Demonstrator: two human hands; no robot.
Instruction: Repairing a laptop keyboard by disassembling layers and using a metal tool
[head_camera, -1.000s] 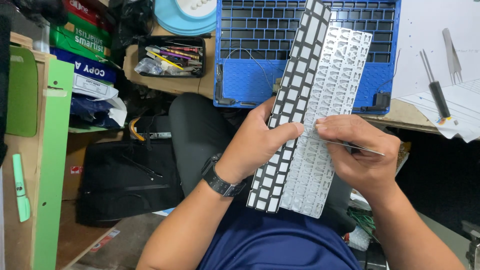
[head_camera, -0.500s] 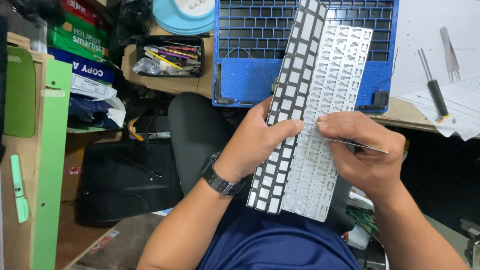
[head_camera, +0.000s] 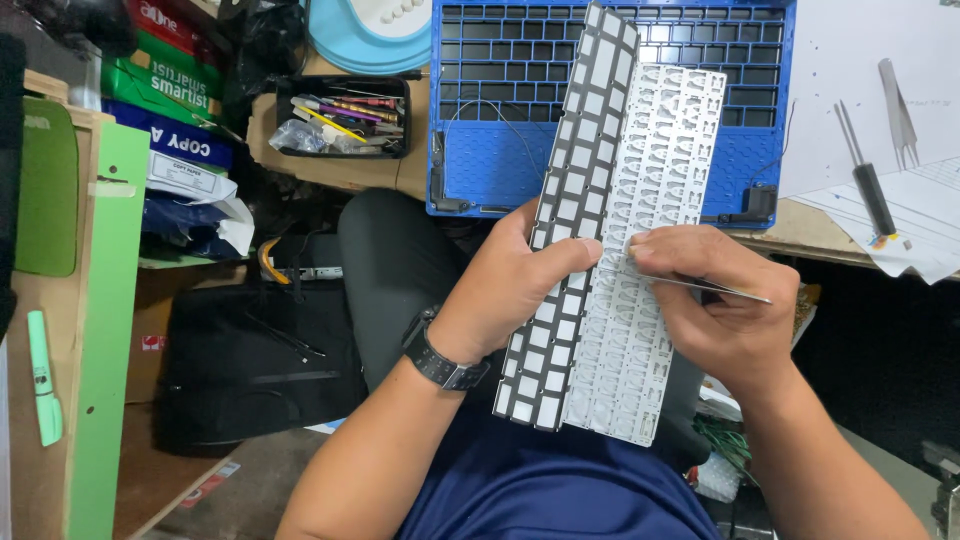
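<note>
Keyboard assembly (head_camera: 600, 270) sits upright over the lap, left hand (head_camera: 510, 290) clamped along its dark key side, right hand (head_camera: 715, 310) pinched shut on thin metal tweezers (head_camera: 715, 288) against the white backing plate. Light, thin, flexy, likely fragile — best gripped by its long edges.

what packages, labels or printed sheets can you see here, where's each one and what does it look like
Stacked paper reams: upper left beside the green board, flat wrapped packs in red, green, blue and white.
Clear plastic bag: in the black tray of pens, upper middle, small and crumpled.
Printed sheets: on the table at right, white with fine dark print, a screwdriver lying on them.
Red and white sticker: low left, small and rectangular.
</note>
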